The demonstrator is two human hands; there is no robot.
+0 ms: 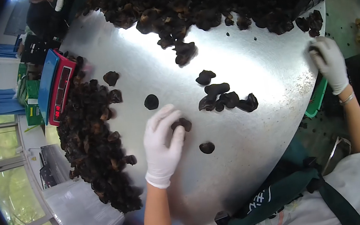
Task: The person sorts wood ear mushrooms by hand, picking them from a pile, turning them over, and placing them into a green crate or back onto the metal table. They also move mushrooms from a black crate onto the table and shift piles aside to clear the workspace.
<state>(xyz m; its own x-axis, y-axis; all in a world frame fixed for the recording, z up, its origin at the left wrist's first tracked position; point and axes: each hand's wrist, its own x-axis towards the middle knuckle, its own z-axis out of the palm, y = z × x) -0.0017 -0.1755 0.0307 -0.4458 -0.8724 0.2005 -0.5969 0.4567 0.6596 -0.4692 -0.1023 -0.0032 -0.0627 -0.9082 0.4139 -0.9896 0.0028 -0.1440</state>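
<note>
My left hand (162,145), in a white glove, is over the metal table (240,150), its thumb and fingers closed around a dark mushroom (183,124). Close by lie a round dark mushroom (151,101) and another mushroom (207,147). My right hand (332,65), gloved too, is at the table's right edge with its fingers curled around a dark mushroom (314,49), partly hidden. Between my hands lies a loose row of mushrooms (229,100), with a single mushroom (205,77) just above it.
A large mushroom heap (201,3) covers the far side, and a smaller heap (94,143) lines the left edge. Beside that stand a red digital scale (58,90) and stacked clear plastic bags (83,209). A green basket (317,98) sits below the right edge. Another person (44,16) is at far left.
</note>
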